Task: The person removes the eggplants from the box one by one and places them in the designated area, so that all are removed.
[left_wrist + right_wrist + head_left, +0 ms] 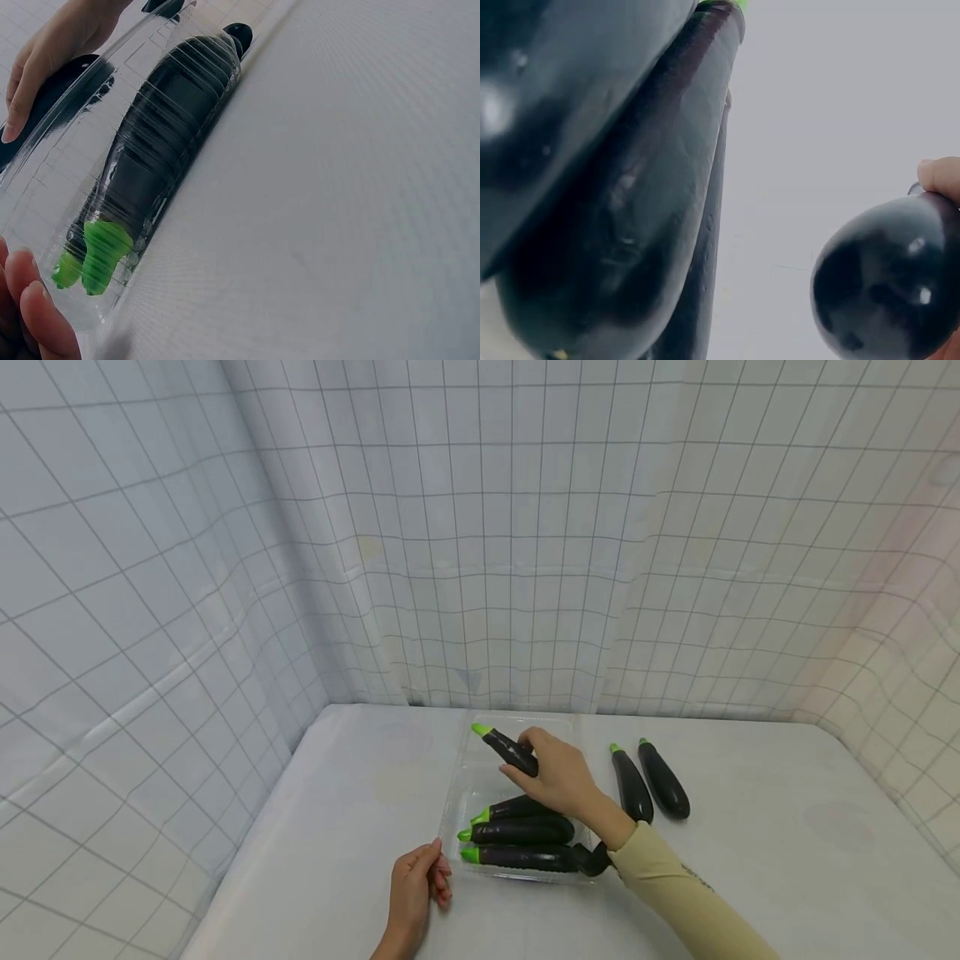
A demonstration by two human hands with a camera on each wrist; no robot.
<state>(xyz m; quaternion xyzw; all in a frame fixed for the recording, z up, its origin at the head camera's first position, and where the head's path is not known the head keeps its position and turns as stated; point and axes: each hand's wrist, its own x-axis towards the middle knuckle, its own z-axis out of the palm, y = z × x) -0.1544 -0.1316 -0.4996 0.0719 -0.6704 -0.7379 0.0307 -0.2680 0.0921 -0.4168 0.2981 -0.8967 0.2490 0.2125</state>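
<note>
My right hand [562, 777] grips a dark purple eggplant [512, 752] by its thick end, above a clear plastic tray [448, 802]. The bright green stem of this eggplant points to the far left. Beneath it, several eggplants [525, 832] lie side by side in the tray's front part, stems to the left. My left hand [416, 881] rests beside the tray's front left corner, fingers loosely curled and holding nothing. In the left wrist view its fingers [46, 319] are close to the tray wall; whether they touch it, I cannot tell.
Two more eggplants, one nearer [632, 783] and one farther right [664, 781], lie on the white table [750, 827] right of the tray. A dark rounded shape [592, 860] shows under my right wrist. White checked curtains [487, 568] enclose the back and sides.
</note>
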